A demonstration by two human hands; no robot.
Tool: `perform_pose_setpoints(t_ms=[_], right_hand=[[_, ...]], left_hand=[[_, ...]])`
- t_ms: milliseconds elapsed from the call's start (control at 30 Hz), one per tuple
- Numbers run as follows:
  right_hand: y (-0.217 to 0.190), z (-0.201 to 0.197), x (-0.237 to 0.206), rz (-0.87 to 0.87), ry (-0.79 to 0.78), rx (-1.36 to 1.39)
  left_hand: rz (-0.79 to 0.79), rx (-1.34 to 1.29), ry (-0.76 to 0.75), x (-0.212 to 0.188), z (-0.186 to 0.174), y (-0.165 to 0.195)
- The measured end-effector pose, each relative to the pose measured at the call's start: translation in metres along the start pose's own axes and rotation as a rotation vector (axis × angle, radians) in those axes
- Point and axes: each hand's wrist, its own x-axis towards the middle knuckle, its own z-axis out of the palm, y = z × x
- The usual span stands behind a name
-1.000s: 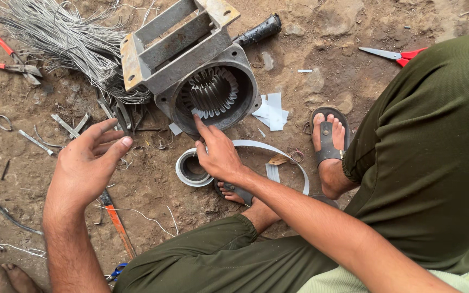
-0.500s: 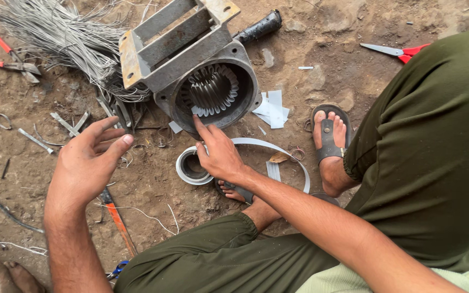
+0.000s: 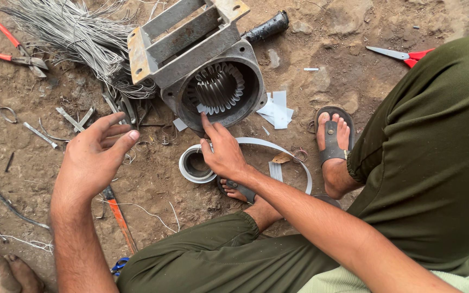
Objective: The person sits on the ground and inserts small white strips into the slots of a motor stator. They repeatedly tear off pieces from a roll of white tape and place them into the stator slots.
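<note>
Two hands work low over the dirt floor. The right hand (image 3: 225, 154) rests its index finger on the lower rim of the motor housing (image 3: 221, 87), fingers loosely together and gripping nothing, with the white tape roll (image 3: 195, 165) just beneath the palm. The left hand (image 3: 96, 157) hovers beside it, fingers spread apart and empty; over the last second it has drifted only slightly, while the right has stayed planted on the rim, so the work at the opening looks paused rather than advanced. An orange-handled tool (image 3: 118, 214) lies nearer the body, under the left wrist. Just past the right fingertips, white paper slips (image 3: 277, 108) lie near the housing. Farther off sit the grey wire bundle (image 3: 71, 32), red pliers (image 3: 6, 46) and red scissors (image 3: 403, 54).
</note>
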Motion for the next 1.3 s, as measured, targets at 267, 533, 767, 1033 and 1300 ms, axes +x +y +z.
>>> perform_pose_setpoints(t_ms=[267,533,767,1033,1300], right_hand=[[-0.002,0.004,-0.001,0.035,0.013,-0.006],[0.001,0.008,-0.008,-0.02,0.104,0.123],[0.006,0.012,-0.006,0.014,0.085,0.12],[0.004,0.012,-0.006,0.005,0.073,0.095],[0.005,0.013,-0.002,0.028,0.056,0.061]], left_hand=[[-0.014,-0.015,0.005,-0.005,-0.003,-0.002],[-0.018,-0.033,0.016,-0.011,-0.005,-0.008],[-0.009,-0.028,0.018,-0.009,-0.006,-0.009],[-0.02,-0.027,0.027,-0.01,-0.008,-0.01],[-0.033,-0.016,0.011,-0.007,-0.006,-0.005]])
